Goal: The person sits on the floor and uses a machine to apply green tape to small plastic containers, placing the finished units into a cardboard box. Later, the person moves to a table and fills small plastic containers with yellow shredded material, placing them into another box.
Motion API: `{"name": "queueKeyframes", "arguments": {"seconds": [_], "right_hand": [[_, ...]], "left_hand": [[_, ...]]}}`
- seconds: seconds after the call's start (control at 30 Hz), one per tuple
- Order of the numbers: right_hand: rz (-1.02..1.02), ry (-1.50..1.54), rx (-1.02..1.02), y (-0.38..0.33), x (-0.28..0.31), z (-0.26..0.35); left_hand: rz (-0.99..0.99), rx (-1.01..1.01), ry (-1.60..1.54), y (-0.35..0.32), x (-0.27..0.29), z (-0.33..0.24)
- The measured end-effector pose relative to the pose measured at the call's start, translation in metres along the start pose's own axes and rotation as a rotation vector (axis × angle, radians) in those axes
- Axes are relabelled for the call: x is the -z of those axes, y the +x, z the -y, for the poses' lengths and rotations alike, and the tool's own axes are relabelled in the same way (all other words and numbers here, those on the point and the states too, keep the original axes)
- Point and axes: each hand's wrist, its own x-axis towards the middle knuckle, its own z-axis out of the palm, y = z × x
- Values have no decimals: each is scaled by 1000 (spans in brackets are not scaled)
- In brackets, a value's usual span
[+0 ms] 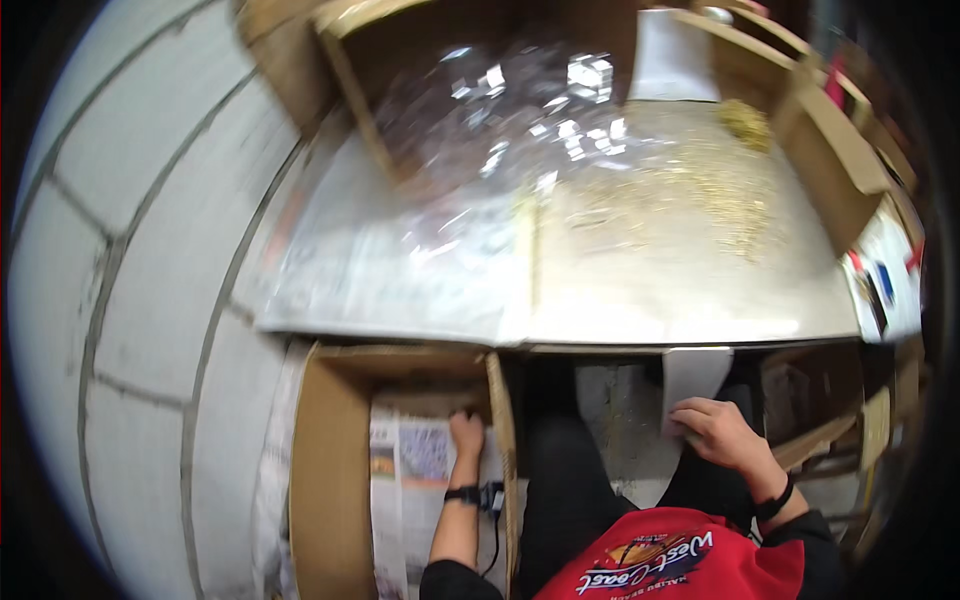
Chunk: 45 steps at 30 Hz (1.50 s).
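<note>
My left hand (466, 433) is down inside an open cardboard box (330, 470) whose bottom is lined with printed newspaper (425, 450). Its fingers are curled closed, and whatever they may hold is hidden. At the front edge of the worktable, a white strip of paper or card (697, 374) hangs down over my lap. My right hand (715, 430) has its fingers bent around the strip's lower end, gripping it.
Clear plastic pieces (500, 120) lie heaped across the table's (640, 300) back left. Many thin gold-coloured pieces (735, 195) are scattered on the right, near a white sheet (675, 55). Cardboard walls (835, 150) border the table; pens (885, 283) lie at its right edge.
</note>
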Motion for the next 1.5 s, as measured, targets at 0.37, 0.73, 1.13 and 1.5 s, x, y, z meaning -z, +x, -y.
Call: {"name": "queueKeyframes", "arguments": {"seconds": [0.37,0.73,1.13,1.5], "right_hand": [[-384,-402,-311,99,94,-150],[-4,-498,-642,187,59,-172],[-570,87,-433,41,61,-199],[-154,-300,-294,68,48,-165]], "left_hand": [[-8,-214,-353,27,98,-271],[62,-256,413,101,-77,-380],[297,128,-695,-38,-17,-350],[711,490,-853,-146,-12,-223]]}}
